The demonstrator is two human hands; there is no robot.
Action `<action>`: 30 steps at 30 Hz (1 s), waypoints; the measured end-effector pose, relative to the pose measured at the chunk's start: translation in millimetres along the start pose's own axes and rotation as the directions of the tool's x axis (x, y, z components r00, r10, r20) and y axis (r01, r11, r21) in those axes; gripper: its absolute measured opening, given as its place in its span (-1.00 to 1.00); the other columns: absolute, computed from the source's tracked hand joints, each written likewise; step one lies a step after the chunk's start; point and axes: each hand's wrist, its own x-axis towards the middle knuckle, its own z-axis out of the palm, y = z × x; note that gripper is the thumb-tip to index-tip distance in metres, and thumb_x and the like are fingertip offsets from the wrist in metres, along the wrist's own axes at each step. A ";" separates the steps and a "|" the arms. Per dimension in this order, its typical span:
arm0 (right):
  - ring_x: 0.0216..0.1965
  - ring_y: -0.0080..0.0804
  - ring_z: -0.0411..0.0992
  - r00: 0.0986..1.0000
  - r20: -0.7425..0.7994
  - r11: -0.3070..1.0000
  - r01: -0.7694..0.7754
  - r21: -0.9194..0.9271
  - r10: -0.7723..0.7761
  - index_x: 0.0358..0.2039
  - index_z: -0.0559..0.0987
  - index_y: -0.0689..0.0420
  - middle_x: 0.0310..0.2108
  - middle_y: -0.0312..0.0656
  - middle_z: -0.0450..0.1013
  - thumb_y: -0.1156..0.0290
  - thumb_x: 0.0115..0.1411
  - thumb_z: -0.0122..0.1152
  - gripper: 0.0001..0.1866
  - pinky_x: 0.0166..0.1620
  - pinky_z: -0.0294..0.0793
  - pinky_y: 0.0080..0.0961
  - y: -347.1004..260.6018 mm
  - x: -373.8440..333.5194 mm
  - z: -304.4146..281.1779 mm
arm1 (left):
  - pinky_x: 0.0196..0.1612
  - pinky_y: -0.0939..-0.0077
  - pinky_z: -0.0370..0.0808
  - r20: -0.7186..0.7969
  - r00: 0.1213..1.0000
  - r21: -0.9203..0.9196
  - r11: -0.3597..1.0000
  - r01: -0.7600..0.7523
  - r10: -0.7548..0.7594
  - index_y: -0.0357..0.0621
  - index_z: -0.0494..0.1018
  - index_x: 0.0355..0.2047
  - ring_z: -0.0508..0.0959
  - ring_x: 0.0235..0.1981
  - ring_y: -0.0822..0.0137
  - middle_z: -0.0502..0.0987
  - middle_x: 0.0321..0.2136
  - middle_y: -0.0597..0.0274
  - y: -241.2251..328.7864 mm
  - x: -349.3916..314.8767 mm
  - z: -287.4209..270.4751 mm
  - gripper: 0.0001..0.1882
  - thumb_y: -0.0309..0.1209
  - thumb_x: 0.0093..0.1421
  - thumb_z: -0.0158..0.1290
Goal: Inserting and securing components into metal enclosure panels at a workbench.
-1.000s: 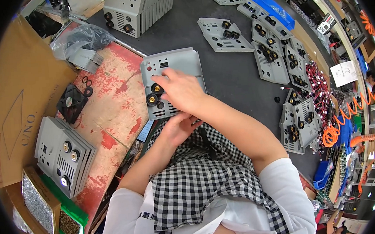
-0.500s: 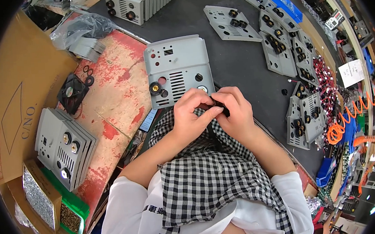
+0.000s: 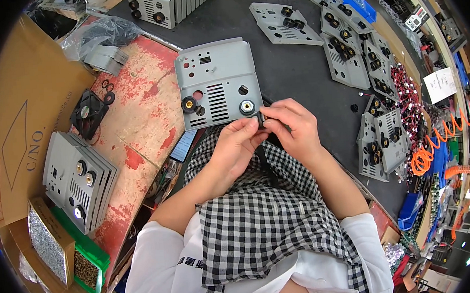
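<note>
A grey vented metal panel [image 3: 216,74] lies in front of me, partly on the dark mat. At its lower left sits a black round connector [image 3: 189,105] with a brass centre; at its lower right a socket with a light hex nut [image 3: 247,107] shows. Just off the panel's near edge, my left hand [image 3: 236,146] pinches a small black part [image 3: 260,120] between thumb and fingers. My right hand [image 3: 295,130] grips the same part from the other side. Fingers cover most of it, so its exact kind cannot be made out.
Stacked panels [image 3: 79,182] stand at left beside a cardboard box [image 3: 31,122], a black fan [image 3: 89,114] and a green bin [image 3: 93,265] of small brass pieces. More panels with black connectors [image 3: 343,57] lie at right, near red wires [image 3: 406,96] and an orange coiled hose [image 3: 424,161].
My hands have drawn slightly apart and turned, so more of the small black part shows between the fingertips. The whole view has shifted a little.
</note>
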 end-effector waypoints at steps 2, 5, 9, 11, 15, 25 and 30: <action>-0.34 -0.31 0.43 0.980 0.072 0.983 0.181 0.038 -0.184 -0.41 0.56 0.10 -0.44 -0.24 0.45 0.57 -0.18 0.23 -0.77 -0.28 0.40 -0.44 -5.6 4.3 -0.5 | -0.19 0.57 0.43 0.003 0.999 0.013 0.999 0.035 -0.035 -0.20 0.42 -0.39 0.48 -0.30 0.42 0.48 -0.38 0.26 1.8 -1.7 -7.0 -0.91 -0.45 0.13 -0.01; -0.23 -0.29 0.40 0.925 0.223 0.948 0.280 0.149 -0.308 -0.32 0.52 0.02 -0.37 -0.23 0.46 0.52 -0.20 0.22 -0.67 -0.13 0.31 -0.36 -39.8 8.3 -6.4 | -0.25 0.60 0.44 -0.023 0.990 0.439 0.891 -0.117 0.141 -0.17 0.39 -0.38 0.48 -0.34 0.47 0.47 -0.42 0.27 22.2 -28.5 40.2 -0.92 -0.49 0.08 -0.02; -0.32 -0.25 0.41 0.993 0.119 0.995 -0.004 0.098 -0.008 -0.23 0.49 0.13 -0.35 -0.17 0.44 0.41 -0.24 0.30 -0.55 -0.21 0.40 -0.40 -1.8 24.7 -8.0 | -0.21 0.58 0.44 0.072 0.996 -0.090 0.994 0.059 -0.053 -0.20 0.40 -0.28 0.48 -0.32 0.43 0.48 -0.33 0.23 6.1 -5.4 -4.6 -0.84 -0.42 0.16 -0.06; -0.40 -0.38 0.44 0.911 0.315 0.949 -0.305 0.087 0.264 -0.21 0.50 0.14 -0.32 -0.17 0.44 0.46 -0.21 0.30 -0.56 -0.30 0.44 -0.49 13.1 13.4 -23.8 | -0.15 0.57 0.42 0.162 0.986 -0.081 0.995 0.062 -0.049 -0.22 0.40 -0.26 0.47 -0.28 0.40 0.48 -0.28 0.22 8.1 -4.9 -17.0 -0.81 -0.40 0.17 -0.06; -0.48 -0.44 0.44 0.935 0.348 0.981 -0.124 0.152 0.064 -0.24 0.50 0.12 -0.32 -0.18 0.42 0.46 -0.16 0.28 -0.62 -0.38 0.45 -0.58 -13.5 15.3 -15.3 | -0.13 0.53 0.42 0.136 0.990 -0.097 0.993 0.063 -0.049 -0.18 0.41 -0.26 0.47 -0.27 0.42 0.48 -0.27 0.23 2.7 -8.6 -17.6 -0.83 -0.41 0.17 -0.06; -0.49 -0.28 0.44 0.965 0.234 0.978 0.157 -0.139 -0.122 -0.34 0.49 0.13 -0.41 -0.19 0.39 0.45 -0.17 0.27 -0.70 -0.46 0.47 -0.48 -13.7 18.1 7.1 | -0.18 0.51 0.44 0.001 0.995 -0.190 0.976 0.102 -0.104 -0.10 0.37 -0.29 0.47 -0.31 0.40 0.47 -0.31 0.26 -6.9 -9.4 -60.0 -0.88 -0.39 0.19 -0.10; -0.56 -0.38 0.46 0.984 0.178 0.999 -0.007 -0.042 0.015 -0.31 0.50 0.16 -0.38 -0.18 0.43 0.49 -0.11 0.21 -0.73 -0.46 0.47 -0.54 -0.6 31.8 16.0 | -0.20 0.48 0.48 -0.208 0.971 -0.215 0.974 0.076 -0.122 -0.13 0.32 -0.19 0.47 -0.30 0.35 0.44 -0.26 0.21 -3.0 28.7 -66.6 -0.81 -0.40 0.18 -0.09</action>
